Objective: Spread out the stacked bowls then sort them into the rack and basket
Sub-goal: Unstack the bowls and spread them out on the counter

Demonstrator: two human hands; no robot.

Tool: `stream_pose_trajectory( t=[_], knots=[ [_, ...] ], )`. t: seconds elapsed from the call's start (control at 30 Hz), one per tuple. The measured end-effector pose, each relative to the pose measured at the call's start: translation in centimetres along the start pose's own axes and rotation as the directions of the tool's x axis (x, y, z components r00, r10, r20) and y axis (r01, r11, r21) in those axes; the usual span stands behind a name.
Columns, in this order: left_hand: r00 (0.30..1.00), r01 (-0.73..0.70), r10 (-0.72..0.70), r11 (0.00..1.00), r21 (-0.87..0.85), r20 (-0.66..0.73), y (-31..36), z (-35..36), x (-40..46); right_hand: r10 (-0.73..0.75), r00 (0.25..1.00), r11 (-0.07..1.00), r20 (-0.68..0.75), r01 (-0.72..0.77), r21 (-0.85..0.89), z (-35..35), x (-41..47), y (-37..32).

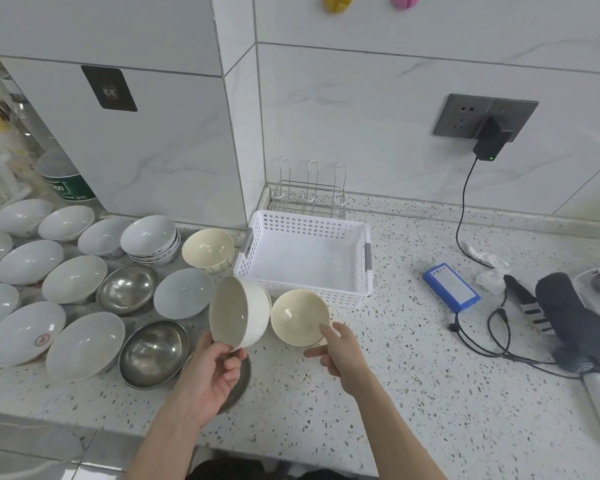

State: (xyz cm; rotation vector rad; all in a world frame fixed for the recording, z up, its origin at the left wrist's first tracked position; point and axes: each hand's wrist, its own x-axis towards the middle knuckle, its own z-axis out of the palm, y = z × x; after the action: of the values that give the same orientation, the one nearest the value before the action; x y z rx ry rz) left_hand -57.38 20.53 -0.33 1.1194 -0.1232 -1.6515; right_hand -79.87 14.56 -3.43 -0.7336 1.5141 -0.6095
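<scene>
Left hand (215,372) gripping a tilted white bowl (239,311) by its lower rim above the counter (413,393), right hand (336,351) pinching the rim of a cream bowl (298,317) resting at 3 o'clock of it, white basket (305,258) at 12 o'clock, wire rack (309,192) behind.

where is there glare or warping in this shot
Head view: soft highlights sit in the steel bowl and the cream bowl; wide-angle warping bends the wall tile lines and the counter edge; the left margin looks smeared.
</scene>
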Motion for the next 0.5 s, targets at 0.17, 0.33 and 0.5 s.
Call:
stream_pose_trajectory(
  t=[0.17,0.33,0.5],
  knots=[
    [0.997,-0.065,0.056,0.986,0.153,0.060,0.5,0.3,-0.8,-0.046,0.991,0.997,-0.124,0.053,0.049,-1.9,-1.1,0.0],
    [0.989,-0.147,0.138,0.855,0.498,0.054,0.3,1.1,-1.4,-0.165,0.973,0.979,-0.159,0.181,0.097,-3.5,-2.9,-0.2],
    [0.987,-0.159,0.123,0.658,0.736,0.103,-0.8,1.5,-1.8,-0.218,0.976,0.974,0.000,0.217,0.070,-3.2,-5.4,0.2]
  ],
)
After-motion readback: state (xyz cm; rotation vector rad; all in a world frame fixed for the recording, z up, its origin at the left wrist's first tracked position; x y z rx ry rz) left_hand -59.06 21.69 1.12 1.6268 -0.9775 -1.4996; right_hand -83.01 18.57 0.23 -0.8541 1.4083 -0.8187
